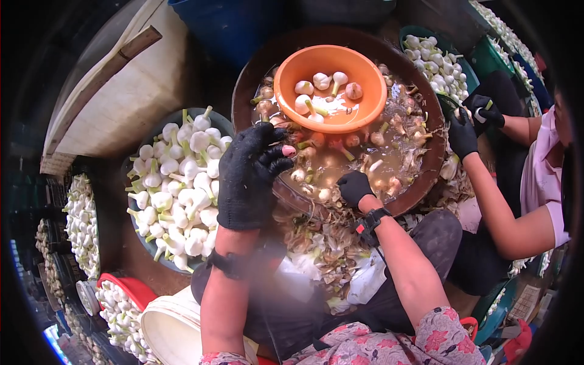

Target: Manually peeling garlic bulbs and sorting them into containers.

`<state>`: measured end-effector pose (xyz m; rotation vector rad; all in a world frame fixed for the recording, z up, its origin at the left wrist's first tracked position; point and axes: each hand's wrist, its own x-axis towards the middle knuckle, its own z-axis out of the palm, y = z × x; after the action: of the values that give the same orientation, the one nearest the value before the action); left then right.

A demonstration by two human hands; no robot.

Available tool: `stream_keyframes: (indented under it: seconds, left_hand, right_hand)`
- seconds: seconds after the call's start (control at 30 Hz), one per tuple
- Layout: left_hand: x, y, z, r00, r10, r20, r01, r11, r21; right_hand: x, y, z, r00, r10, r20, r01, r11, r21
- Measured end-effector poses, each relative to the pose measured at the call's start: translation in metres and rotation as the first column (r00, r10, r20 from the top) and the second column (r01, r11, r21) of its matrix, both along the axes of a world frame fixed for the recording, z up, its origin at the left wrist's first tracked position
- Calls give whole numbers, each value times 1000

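Observation:
My left hand [248, 175], in a black glove with a bare fingertip showing, is raised at the near left rim of a wide brown basin [237, 98]. Its fingers are curled; whether they hold anything is unclear. My right hand [356, 188], also black-gloved, is closed over the basin's near side, beside wet garlic bulbs; its grasp is hidden. Unpeeled garlic bulbs [378, 137] lie in the basin's murky water. An orange bowl [283, 107] with several cleaner garlic bulbs [339, 78] rests in the basin's far part. A tub of white garlic bulbs [182, 191] stands left of my left hand.
Garlic skins [331, 248] are heaped between my legs and the basin. At right, a co-worker's black-gloved hands [463, 132] hold garlic. More garlic tubs stand at the upper right [470, 75] and lower left [137, 287], near a white bucket [171, 328]. A blue container [219, 27] stands behind.

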<state>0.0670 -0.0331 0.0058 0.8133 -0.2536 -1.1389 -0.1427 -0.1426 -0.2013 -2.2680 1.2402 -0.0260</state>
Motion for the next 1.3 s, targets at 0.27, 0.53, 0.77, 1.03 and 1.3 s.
stream_keyframes:
  seconds: [0.27,0.53,0.77,1.03,1.3]
  left_hand:
    - [21,4,-8,993,89,72,-89,996,-1]
    - [20,15,2,974,196,118,-188,979,-73]
    - [18,27,12,617,4,787,-173,976,130]
    - [17,24,14,502,-3,865,-190,975,114]
    - [-10,10,-9,508,-242,826,-83,941,327]
  right_hand:
    - [-32,75,147,786,-504,357,105,678,727]
    - [25,59,135,952,133,276,-196,957,215]
    - [164,12,56,980,198,-10,-196,978,71]
    - [162,-2,47,930,245,-275,-183,956,231]
    - [84,5,89,930,-221,294,78,899,430]
